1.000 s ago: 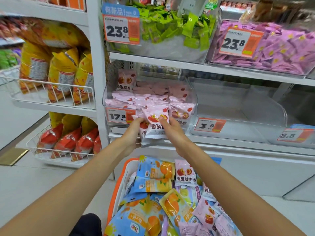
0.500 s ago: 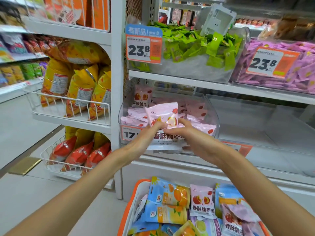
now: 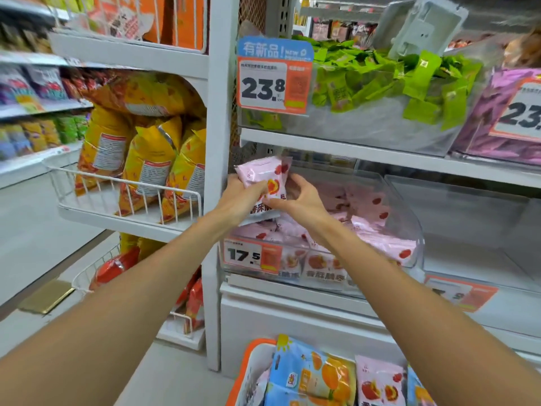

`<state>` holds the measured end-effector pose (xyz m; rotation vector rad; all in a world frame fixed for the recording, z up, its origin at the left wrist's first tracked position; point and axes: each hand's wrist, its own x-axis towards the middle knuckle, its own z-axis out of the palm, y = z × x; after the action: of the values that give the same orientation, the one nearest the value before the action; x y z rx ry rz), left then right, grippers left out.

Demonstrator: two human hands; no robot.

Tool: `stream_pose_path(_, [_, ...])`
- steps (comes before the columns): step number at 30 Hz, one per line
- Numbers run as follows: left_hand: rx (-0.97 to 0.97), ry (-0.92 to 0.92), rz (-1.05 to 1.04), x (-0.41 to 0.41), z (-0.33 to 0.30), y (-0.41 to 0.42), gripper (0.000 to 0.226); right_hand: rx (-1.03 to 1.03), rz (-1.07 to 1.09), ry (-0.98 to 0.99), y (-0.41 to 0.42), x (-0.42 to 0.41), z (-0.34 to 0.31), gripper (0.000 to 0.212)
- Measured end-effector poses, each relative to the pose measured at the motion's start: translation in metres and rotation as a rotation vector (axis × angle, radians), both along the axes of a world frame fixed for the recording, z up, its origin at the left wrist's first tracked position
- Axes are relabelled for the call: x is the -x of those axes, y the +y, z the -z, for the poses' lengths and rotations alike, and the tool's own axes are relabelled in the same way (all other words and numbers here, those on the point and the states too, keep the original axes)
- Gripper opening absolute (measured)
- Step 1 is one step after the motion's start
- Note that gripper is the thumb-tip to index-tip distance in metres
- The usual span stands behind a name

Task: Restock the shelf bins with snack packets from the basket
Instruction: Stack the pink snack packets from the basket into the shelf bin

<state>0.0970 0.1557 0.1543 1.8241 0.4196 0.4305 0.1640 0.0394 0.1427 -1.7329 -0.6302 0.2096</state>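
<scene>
Step in hand: loading pink packets into the clear bin on the middle shelf.

Left hand: fingers curled round a small stack of packets, held upright above the bin's left rear corner, just beside the white post. The stack is clear of the bin contents.

Right hand: thumb and fingers pinch the lower right edge of the same stack. Whether it grips one packet or several cannot be told; the hand covers that edge.

Bin: already holds a layer of matching packets; the price tag reads 17.5. Space remains at the rear.

Basket, below at the bottom edge: holds blue-and-orange packets and more pink ones, so restocking is judged part done.

Next move, as a judgement: lower the stack into the rear left of the bin, release both hands, then reach down to the basket for further pink packets. Keep the stack clear of the shelf above.
</scene>
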Motion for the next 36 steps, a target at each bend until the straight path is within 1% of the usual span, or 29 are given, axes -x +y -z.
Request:
stream_pose_path(1, [0.001, -0.003, -0.024, -0.006, 0.004, 0.005, 0.077, 0.016, -0.002, -0.002, 0.005, -0.003, 0.002, 0.07])
stream_pose_path(2, [0.014, 0.006, -0.032, -0.01, 0.007, 0.006, 0.068, 0.037, -0.007, 0.01, 0.009, -0.007, 0.004, 0.069])
stream_pose_path(4, [0.016, 0.039, -0.051, -0.016, 0.01, 0.009, 0.042, 0.08, -0.03, 0.038, 0.014, -0.014, 0.009, 0.056])
stream_pose_path(5, [-0.007, 0.043, -0.057, -0.021, 0.012, 0.011, 0.037, 0.087, -0.041, 0.045, 0.014, -0.017, 0.011, 0.05])
stream_pose_path(7, [-0.079, 0.056, -0.075, -0.027, 0.016, 0.01, 0.035, 0.115, -0.044, 0.034, 0.017, -0.024, 0.015, 0.049])
stream_pose_path(8, [-0.122, 0.06, -0.088, -0.028, 0.019, 0.009, 0.036, 0.12, -0.046, 0.022, 0.019, -0.025, 0.016, 0.05])
stream_pose_path(10, [-0.238, 0.053, -0.143, -0.03, 0.026, 0.007, 0.051, 0.113, -0.039, -0.011, 0.029, -0.029, 0.019, 0.051])
stream_pose_path(13, [-0.41, -0.069, -0.254, -0.023, 0.032, -0.001, 0.076, 0.14, -0.034, -0.035, 0.038, -0.035, 0.02, 0.062])
stream_pose_path(15, [-0.63, -0.11, -0.265, -0.018, 0.03, -0.001, 0.083, 0.184, -0.041, -0.014, 0.04, -0.04, 0.019, 0.061])
stream_pose_path(17, [-0.943, -0.027, -0.207, -0.016, 0.026, 0.002, 0.079, 0.28, -0.042, -0.026, 0.04, -0.039, 0.014, 0.057])
stream_pose_path(18, [-1.062, 0.044, -0.18, -0.016, 0.024, 0.005, 0.077, 0.325, -0.059, -0.036, 0.039, -0.036, 0.011, 0.054])
stream_pose_path(20, [-1.19, 0.16, -0.167, -0.019, 0.021, 0.008, 0.071, 0.423, -0.121, -0.055, 0.033, -0.034, 0.001, 0.042])
stream_pose_path(21, [-1.265, 0.201, -0.166, -0.02, 0.019, 0.008, 0.067, 0.454, -0.139, -0.036, 0.027, -0.037, -0.003, 0.039])
stream_pose_path(22, [-1.359, 0.235, -0.155, -0.021, 0.017, 0.008, 0.065, 0.471, -0.12, -0.015, 0.021, -0.038, -0.007, 0.035])
stream_pose_path(24, [-1.497, 0.283, -0.117, -0.023, 0.012, 0.012, 0.06, 0.437, 0.056, -0.011, 0.011, -0.047, -0.008, 0.029])
stream_pose_path(26, [-1.562, 0.296, -0.088, -0.026, 0.006, 0.018, 0.056, 0.369, 0.238, -0.064, 0.009, -0.054, -0.002, 0.025])
stream_pose_path(27, [-1.581, 0.302, -0.07, -0.027, 0.002, 0.02, 0.054, 0.337, 0.277, -0.071, 0.011, -0.055, 0.002, 0.024])
stream_pose_path(30, [-1.581, 0.311, -0.024, -0.03, -0.005, 0.022, 0.05, 0.235, 0.317, -0.056, 0.023, -0.051, 0.012, 0.023])
stream_pose_path(34, [-1.63, 0.327, -0.04, -0.027, 0.001, 0.025, 0.051, 0.253, 0.367, -0.114, 0.033, -0.047, 0.017, 0.018])
stream_pose_path(36, [-1.617, 0.331, -0.053, -0.028, 0.004, 0.023, 0.052, 0.249, 0.324, -0.067, 0.03, -0.048, 0.015, 0.017])
